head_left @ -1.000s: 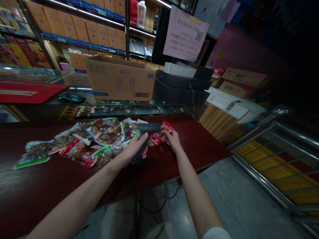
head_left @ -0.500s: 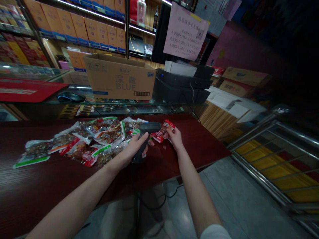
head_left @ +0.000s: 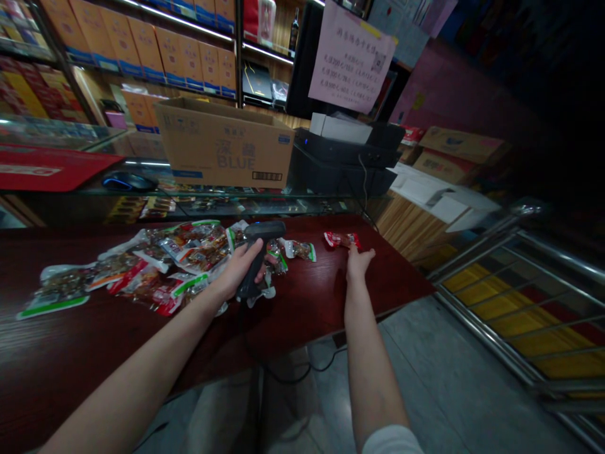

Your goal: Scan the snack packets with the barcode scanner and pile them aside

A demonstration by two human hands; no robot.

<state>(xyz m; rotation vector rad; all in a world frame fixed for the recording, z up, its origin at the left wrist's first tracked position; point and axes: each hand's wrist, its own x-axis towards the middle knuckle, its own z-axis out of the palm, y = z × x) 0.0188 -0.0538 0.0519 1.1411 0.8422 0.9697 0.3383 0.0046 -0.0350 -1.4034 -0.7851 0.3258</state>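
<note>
My left hand is wrapped round the handle of a black barcode scanner, its head pointing right above the edge of a heap of packets. My right hand is at the table's right part, fingers apart. A red vacuum-packed snack packet lies flat just beyond its fingertips, touching or nearly so. Between the hands rests a small clear packet with a green edge. To the left spreads the heap of clear, red and green-edged snack packets; the scanner hides some of them.
Behind the dark red table runs a glass counter with an open cardboard box, a mouse and a black printer. A metal railing stands right. The scanner's cable hangs below the table edge.
My right hand has moved right and let go of the red packet, which now lies on the table. The scanner in my left hand has shifted left, uncovering the small clear packet.
</note>
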